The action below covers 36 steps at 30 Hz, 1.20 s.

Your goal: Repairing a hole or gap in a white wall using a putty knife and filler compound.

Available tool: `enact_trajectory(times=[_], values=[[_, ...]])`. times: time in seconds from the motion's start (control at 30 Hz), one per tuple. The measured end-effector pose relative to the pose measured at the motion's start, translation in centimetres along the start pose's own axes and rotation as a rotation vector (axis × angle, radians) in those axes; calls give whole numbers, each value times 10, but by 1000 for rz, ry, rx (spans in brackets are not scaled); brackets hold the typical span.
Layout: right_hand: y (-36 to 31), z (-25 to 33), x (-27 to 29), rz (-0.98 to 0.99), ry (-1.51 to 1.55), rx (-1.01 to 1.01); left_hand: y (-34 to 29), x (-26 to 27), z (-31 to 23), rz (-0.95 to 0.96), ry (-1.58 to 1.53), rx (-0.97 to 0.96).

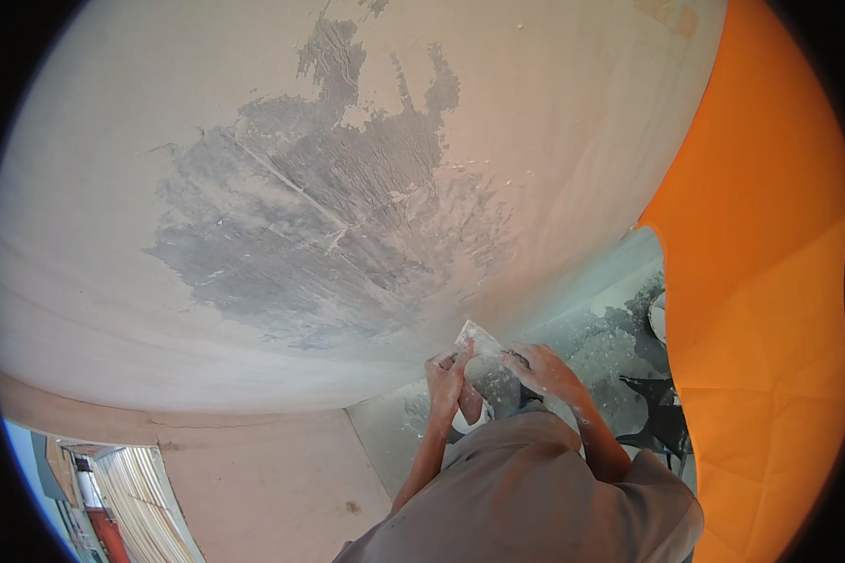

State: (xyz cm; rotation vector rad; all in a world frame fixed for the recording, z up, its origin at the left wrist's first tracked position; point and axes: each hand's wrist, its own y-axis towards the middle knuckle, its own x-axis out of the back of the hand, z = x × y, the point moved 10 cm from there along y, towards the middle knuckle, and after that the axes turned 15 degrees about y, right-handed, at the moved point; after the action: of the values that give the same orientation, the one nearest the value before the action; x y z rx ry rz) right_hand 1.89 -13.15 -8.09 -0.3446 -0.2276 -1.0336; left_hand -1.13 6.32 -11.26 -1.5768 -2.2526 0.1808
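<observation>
In front of my body, low in the view, a flat scraper blade (477, 337) coated in white plaster is between my two hands. My left hand (446, 375) is at its left edge, one finger laid along the blade. My right hand (543, 372) is closed at its right side; the grip itself is mostly hidden. Both hands are smeared with white. Before me rises a pale wall (113, 178), with a large rough grey patch (347, 178) where its coating has come off. Plaster crumbs cling to the patch's edges.
An orange sheet (760, 263) hangs along the right. The grey floor (606, 361) beyond my hands is spattered with white. A dark angular object (665, 413) and a whitish round container (658, 317) stand beside the sheet. At lower left is an opening with pale slats (136, 493).
</observation>
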Motion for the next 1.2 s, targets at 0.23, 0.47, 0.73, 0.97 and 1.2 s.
enact_trajectory(times=[0.23,0.47,0.73,0.97,1.2], values=[[-19,113,62,-376,49,198,-2,60,1,-39,44,-317],[-4,141,115,-628,275,330,-26,120,63,-111,14,-112],[54,191,30,-245,1256,283,-38,119,-75,-68,152,-280],[65,221,33,-253,1379,389,-49,79,-265,-92,381,-636],[51,212,24,-366,1340,378,-46,53,-323,-240,503,-685]])
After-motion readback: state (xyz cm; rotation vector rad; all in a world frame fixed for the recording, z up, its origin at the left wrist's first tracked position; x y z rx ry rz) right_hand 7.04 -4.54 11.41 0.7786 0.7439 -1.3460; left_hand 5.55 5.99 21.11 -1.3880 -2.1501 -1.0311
